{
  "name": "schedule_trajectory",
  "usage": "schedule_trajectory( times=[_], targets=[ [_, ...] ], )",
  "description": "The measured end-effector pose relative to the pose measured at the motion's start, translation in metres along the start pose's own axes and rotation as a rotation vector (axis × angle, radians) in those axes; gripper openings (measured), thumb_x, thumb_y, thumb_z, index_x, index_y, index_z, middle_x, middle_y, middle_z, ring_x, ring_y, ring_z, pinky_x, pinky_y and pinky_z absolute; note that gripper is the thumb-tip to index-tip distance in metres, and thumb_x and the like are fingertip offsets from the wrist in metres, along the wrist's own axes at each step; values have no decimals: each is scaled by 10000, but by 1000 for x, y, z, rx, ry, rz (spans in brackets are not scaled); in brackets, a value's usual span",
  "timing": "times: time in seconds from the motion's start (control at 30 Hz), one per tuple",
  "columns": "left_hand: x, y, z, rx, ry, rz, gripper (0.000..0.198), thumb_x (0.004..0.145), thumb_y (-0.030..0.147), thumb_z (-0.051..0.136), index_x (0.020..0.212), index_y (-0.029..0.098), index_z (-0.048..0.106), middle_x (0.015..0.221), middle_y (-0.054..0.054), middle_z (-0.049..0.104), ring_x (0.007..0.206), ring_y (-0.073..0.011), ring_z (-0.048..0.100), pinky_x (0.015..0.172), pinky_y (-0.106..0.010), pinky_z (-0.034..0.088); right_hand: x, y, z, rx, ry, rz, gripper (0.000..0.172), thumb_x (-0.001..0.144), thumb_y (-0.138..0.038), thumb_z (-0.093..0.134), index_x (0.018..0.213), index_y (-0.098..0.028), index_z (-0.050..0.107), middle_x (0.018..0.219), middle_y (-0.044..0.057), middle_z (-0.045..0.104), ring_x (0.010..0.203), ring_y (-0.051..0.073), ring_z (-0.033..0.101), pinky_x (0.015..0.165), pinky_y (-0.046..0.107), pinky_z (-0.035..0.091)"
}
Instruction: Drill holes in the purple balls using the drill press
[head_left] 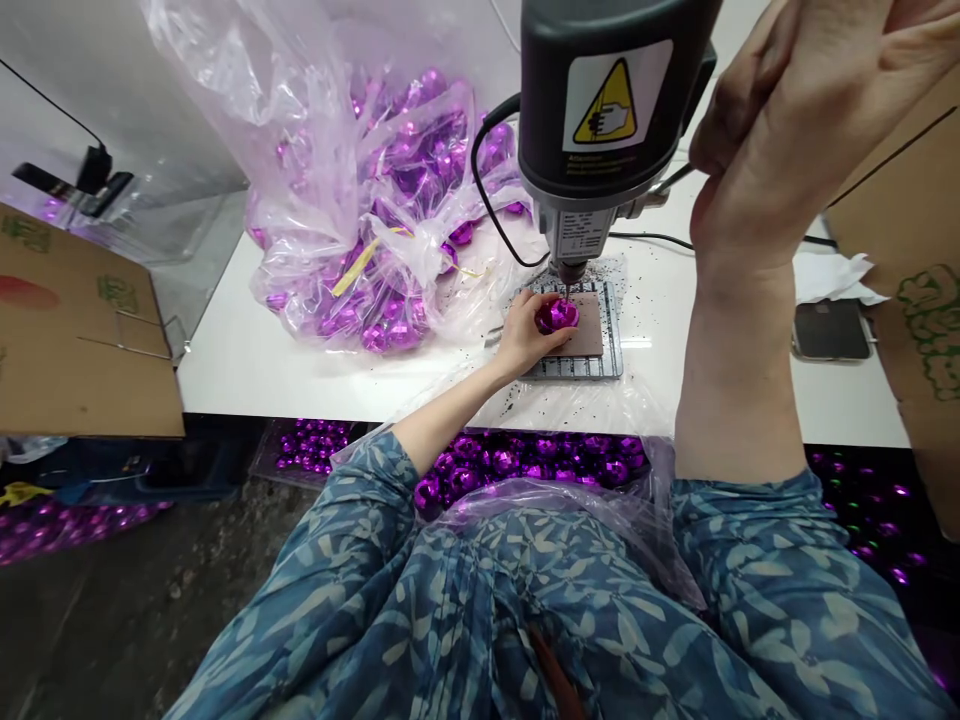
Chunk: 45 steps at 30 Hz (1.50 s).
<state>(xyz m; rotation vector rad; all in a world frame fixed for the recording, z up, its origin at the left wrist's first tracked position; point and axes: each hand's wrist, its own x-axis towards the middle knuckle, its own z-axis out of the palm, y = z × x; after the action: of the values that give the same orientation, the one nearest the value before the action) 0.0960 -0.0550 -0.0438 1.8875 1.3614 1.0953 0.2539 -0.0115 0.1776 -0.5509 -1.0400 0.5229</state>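
My left hand [527, 332] has its thumb and fingers round a shiny purple faceted ball [558, 316] and holds it on a flat brown board [590, 335]. That board lies on the slotted metal base [613, 345] of a small drill press [611, 120]. The thin bit comes down right at the ball's top; whether it has entered the ball I cannot tell. Raised at the upper right, my right hand [787, 110] is closed round the press's feed lever [679, 178], whose grip end is hidden in the fingers.
Clear plastic bags [300, 200] of purple balls cover the table's left part. More balls [525, 460] lie in a lined container below the front edge. A phone [832, 330] and white tissue [836, 277] lie at right. Cardboard boxes [82, 330] flank the table; dark shavings surround the base.
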Motion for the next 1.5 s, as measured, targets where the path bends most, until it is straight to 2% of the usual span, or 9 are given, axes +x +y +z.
schedule_trajectory(
  times=[0.13,0.27,0.47,0.67,0.77,0.9,1.1,1.37,1.5],
  targets=[
    [0,-3,14,-40,5,31,531,831,328,923,1288,218,676,1214,-106,714,1183,-289,692,1071,-496,577,-3,0,-1,-9,-10,-21,780,484,-776,604,513,-121,182,476,-26,92,378,-39,258,460,161,140],
    [-7,-4,19,-128,23,-33,596,842,349,923,1328,235,598,1282,-110,724,1182,-274,717,1050,-481,598,-7,4,-5,-2,-31,-71,732,592,-761,598,575,-143,207,484,-34,45,380,-24,264,468,183,119],
    [-13,-6,19,-142,35,-55,559,844,401,922,1273,246,599,1232,-95,744,1137,-266,736,1010,-473,606,-19,12,-14,-23,-10,-145,732,701,-790,542,591,-143,219,470,-29,187,389,-27,251,444,211,86],
    [-12,-6,21,-159,31,-50,550,857,404,911,1282,246,600,1252,-97,743,1161,-266,732,1017,-450,601,-48,-2,-20,-21,21,-207,663,838,-611,614,532,-72,379,470,-11,218,431,-41,314,520,166,199],
    [-13,-5,21,-184,38,-44,545,856,381,911,1276,240,594,1254,-96,744,1165,-262,734,1028,-447,599,-60,-3,-22,18,65,-229,727,871,-576,625,509,-91,222,462,-7,110,410,-23,289,495,189,164],
    [-13,-5,21,-190,42,-47,549,848,386,925,1266,253,596,1249,-88,750,1162,-265,737,1037,-459,600,-67,12,-28,50,99,-295,838,874,-601,661,647,-122,12,490,-9,-16,392,-18,232,442,194,130],
    [-14,-6,22,-182,37,-24,548,866,388,911,1276,243,577,1251,-90,745,1166,-260,736,1035,-445,595,-75,49,-48,1,126,-491,762,963,-517,579,712,-127,-25,461,-15,-113,358,-8,94,398,208,132],
    [-12,-9,23,-199,70,12,538,854,379,929,1253,253,590,1220,-75,759,1118,-242,752,986,-414,616,-81,70,-69,-125,45,-468,733,991,-569,507,605,-127,67,457,-12,-70,380,-22,128,442,213,194],
    [-12,-8,23,-185,81,18,536,842,355,941,1239,253,596,1195,-72,771,1104,-245,761,976,-418,622,-89,69,-70,-112,-22,-445,768,985,-608,503,557,-108,108,419,-17,31,381,-26,151,446,207,202]
  ],
)
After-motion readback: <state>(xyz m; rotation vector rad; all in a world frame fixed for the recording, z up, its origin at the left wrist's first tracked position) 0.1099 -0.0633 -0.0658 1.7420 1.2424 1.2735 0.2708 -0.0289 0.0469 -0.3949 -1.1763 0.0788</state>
